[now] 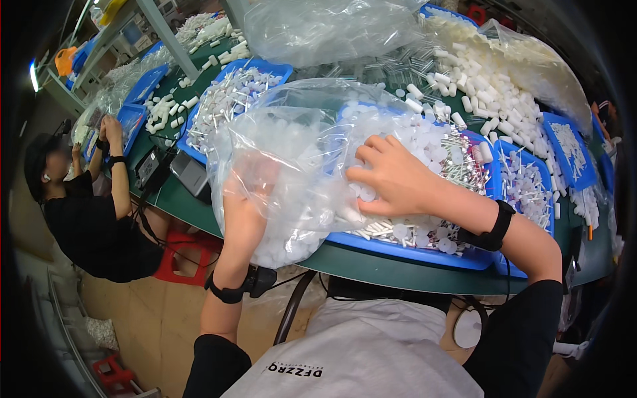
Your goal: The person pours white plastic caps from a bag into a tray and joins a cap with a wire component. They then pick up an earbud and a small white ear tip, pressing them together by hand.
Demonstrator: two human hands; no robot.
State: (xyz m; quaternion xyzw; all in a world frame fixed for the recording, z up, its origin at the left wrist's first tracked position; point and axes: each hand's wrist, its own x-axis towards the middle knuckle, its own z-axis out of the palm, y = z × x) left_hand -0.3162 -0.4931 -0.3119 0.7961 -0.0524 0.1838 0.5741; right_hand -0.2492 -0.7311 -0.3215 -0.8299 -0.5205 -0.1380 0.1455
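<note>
A large clear plastic bag (pixel 292 232) bulges over the table's front edge, filled with small white translucent round pieces. My left hand (pixel 255 176) is at the bag's left side, its fingers curled and blurred by the film over them. Beside the bag's right side, my right hand (pixel 398 176) reaches over a blue tray (pixel 424 255), thumb and bent fingers apart among loose white round pieces and the film. The tray holds more of these pieces, thin metal-tipped sticks and white rods. What lies under my right palm is hidden.
Blue trays of small parts stand at left (pixel 245 86) and right (pixel 527 172). White cylinders (pixel 481 86) are heaped at back right, near clear tubes (pixel 391 69). A grey box (pixel 189 174) sits on the green table. A co-worker (pixel 93 199) works at far left by a red stool (pixel 186 259).
</note>
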